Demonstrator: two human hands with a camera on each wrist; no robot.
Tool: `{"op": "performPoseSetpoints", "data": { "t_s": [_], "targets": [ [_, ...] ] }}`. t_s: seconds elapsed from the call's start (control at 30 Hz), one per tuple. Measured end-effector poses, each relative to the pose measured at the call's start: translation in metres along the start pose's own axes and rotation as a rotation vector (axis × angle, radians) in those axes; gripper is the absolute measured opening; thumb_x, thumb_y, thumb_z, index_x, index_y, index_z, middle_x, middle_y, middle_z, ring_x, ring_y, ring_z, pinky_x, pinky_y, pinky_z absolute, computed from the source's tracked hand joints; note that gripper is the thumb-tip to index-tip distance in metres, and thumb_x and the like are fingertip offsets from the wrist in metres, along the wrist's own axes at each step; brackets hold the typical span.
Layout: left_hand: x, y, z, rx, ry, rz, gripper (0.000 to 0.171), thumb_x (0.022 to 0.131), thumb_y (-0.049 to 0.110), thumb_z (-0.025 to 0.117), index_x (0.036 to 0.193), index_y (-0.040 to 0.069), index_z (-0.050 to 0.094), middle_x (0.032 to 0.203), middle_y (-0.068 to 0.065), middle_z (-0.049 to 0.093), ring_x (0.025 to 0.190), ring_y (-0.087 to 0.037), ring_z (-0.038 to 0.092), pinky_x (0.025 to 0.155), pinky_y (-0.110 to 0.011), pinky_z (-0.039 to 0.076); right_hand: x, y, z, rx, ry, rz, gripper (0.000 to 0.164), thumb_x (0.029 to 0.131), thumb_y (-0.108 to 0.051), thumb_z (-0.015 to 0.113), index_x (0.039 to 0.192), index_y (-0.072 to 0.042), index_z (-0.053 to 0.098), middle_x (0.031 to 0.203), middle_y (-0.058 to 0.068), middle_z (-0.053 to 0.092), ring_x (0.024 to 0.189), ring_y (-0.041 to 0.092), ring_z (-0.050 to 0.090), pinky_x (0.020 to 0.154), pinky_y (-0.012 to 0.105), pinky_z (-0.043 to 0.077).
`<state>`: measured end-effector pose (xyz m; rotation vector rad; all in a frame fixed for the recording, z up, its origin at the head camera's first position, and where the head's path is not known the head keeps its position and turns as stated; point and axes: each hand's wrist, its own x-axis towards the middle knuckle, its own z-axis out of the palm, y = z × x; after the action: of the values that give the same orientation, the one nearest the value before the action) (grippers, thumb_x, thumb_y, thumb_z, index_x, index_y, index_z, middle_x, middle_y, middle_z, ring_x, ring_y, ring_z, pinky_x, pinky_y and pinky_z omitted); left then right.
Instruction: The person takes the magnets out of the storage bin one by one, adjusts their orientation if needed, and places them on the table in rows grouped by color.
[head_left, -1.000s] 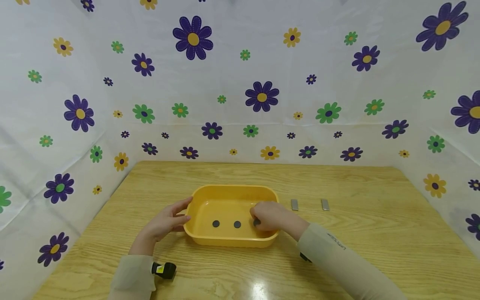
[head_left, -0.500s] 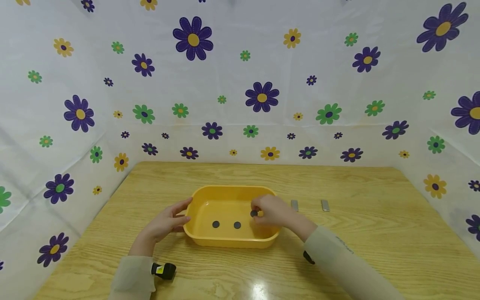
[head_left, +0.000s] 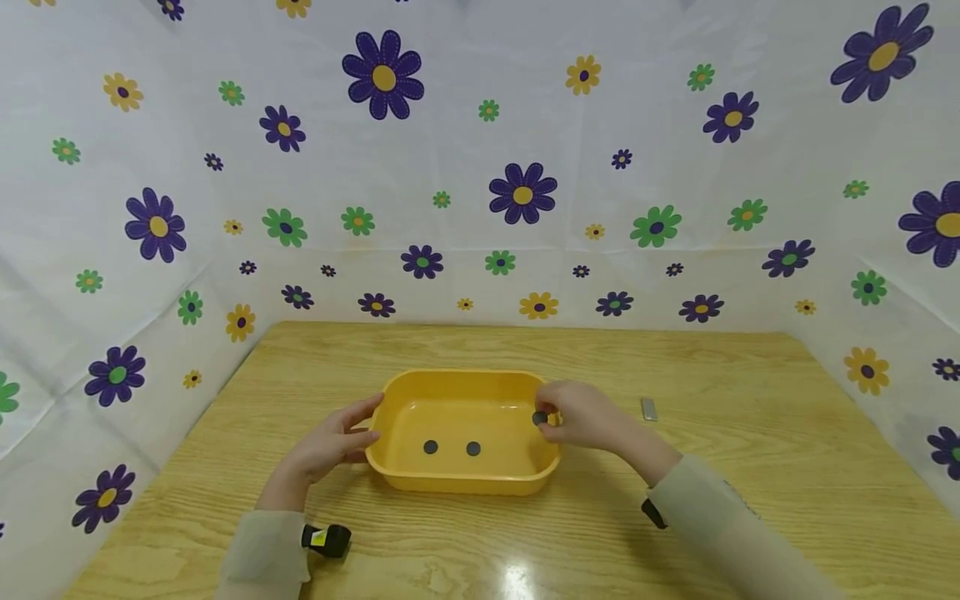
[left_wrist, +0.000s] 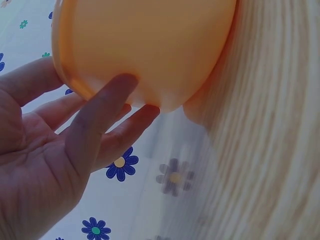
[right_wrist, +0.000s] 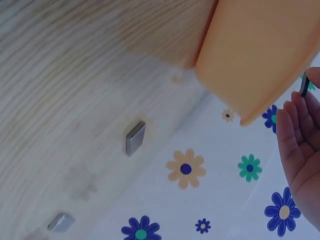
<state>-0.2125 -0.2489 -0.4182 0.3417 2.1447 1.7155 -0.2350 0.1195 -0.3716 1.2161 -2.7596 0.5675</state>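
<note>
A yellow plastic basin stands on the wooden table, with two dark round discs lying on its floor. My left hand rests against the basin's left end; in the left wrist view its fairly straight fingers and thumb touch the outer wall and rim. Over the basin's right rim, my right hand pinches another dark disc between thumb and fingertips. The right wrist view shows this disc edge-on, thin and flat.
Right of the basin lies a small grey metallic block. A second such block shows in the right wrist view; the right hand hides it from the head camera. Behind the table hangs a white flowered cloth.
My right hand has lifted the disc off the basin floor and carried it rightward to the right rim, covering one grey block. My left hand has stayed in place.
</note>
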Motion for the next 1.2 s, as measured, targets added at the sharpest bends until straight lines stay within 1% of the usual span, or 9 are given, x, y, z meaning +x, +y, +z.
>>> {"op": "performPoseSetpoints", "data": {
  "t_s": [0.17,0.3,0.43,0.53,0.67,0.83,1.03,1.2],
  "targets": [
    [0.0,0.001,0.0,-0.002,-0.001,-0.003,0.061,0.09,0.007,0.049,0.142,0.007,0.016,0.145,-0.02,0.006,0.123,-0.041,0.027,0.082,-0.038,0.047,-0.013,0.008,-0.009,0.004,0.013,0.044,0.009,0.073,-0.013,0.066,0.074,-0.012,0.057,0.07,-0.005,0.054,0.064,0.015,0.051,0.059,0.023,0.045],
    [0.0,0.002,0.0,-0.004,-0.015,0.004,0.061,0.091,0.007,0.048,0.142,0.007,0.015,0.145,-0.02,0.006,0.122,-0.041,0.029,0.082,-0.039,0.046,-0.024,0.016,-0.015,-0.002,0.025,0.055,0.008,0.073,-0.011,0.066,0.073,-0.011,0.058,0.069,-0.005,0.054,0.063,0.016,0.052,0.057,0.024,0.045],
    [0.0,0.002,-0.001,-0.008,-0.022,0.008,0.061,0.091,0.008,0.048,0.142,0.007,0.015,0.145,-0.019,0.006,0.121,-0.04,0.031,0.082,-0.039,0.046,-0.031,0.022,-0.017,-0.02,0.023,0.069,0.008,0.074,-0.011,0.065,0.074,-0.011,0.058,0.068,-0.007,0.053,0.063,0.014,0.052,0.057,0.024,0.045],
    [0.0,0.002,-0.001,-0.007,-0.019,0.006,0.062,0.09,0.01,0.05,0.142,0.007,0.015,0.145,-0.019,0.007,0.121,-0.04,0.031,0.082,-0.039,0.046,-0.033,0.025,-0.016,-0.03,-0.009,0.101,0.008,0.073,-0.013,0.066,0.074,-0.013,0.058,0.069,-0.008,0.054,0.063,0.013,0.052,0.057,0.025,0.045],
    [-0.001,0.003,0.0,-0.006,-0.018,0.002,0.063,0.09,0.011,0.051,0.142,0.008,0.016,0.145,-0.019,0.008,0.121,-0.039,0.031,0.082,-0.039,0.046,-0.034,0.028,-0.01,-0.059,-0.078,0.136,0.009,0.073,-0.015,0.067,0.075,-0.014,0.058,0.069,-0.008,0.054,0.061,0.009,0.048,0.055,0.023,0.044],
    [-0.001,0.003,0.0,-0.011,-0.018,0.0,0.061,0.09,0.008,0.049,0.142,0.007,0.016,0.145,-0.019,0.007,0.121,-0.04,0.031,0.082,-0.039,0.046,-0.032,0.032,0.001,-0.068,-0.135,0.118,0.011,0.073,-0.014,0.068,0.074,-0.012,0.057,0.067,-0.007,0.051,0.058,0.007,0.043,0.053,0.022,0.041],
    [-0.001,0.003,0.001,-0.008,-0.011,-0.001,0.06,0.09,0.006,0.048,0.142,0.007,0.016,0.145,-0.02,0.007,0.121,-0.04,0.032,0.082,-0.038,0.047,-0.032,0.033,0.009,-0.078,-0.184,0.12,0.014,0.072,-0.012,0.068,0.071,-0.013,0.053,0.065,-0.005,0.042,0.056,0.009,0.036,0.048,0.022,0.033],
    [0.0,0.002,0.0,-0.016,-0.017,0.004,0.061,0.091,0.006,0.048,0.142,0.006,0.015,0.145,-0.02,0.006,0.121,-0.04,0.032,0.081,-0.038,0.047,-0.032,0.034,0.013,-0.078,-0.218,0.11,0.013,0.072,-0.008,0.067,0.071,-0.011,0.055,0.062,-0.005,0.044,0.055,0.009,0.038,0.049,0.023,0.035]
  ]
}}
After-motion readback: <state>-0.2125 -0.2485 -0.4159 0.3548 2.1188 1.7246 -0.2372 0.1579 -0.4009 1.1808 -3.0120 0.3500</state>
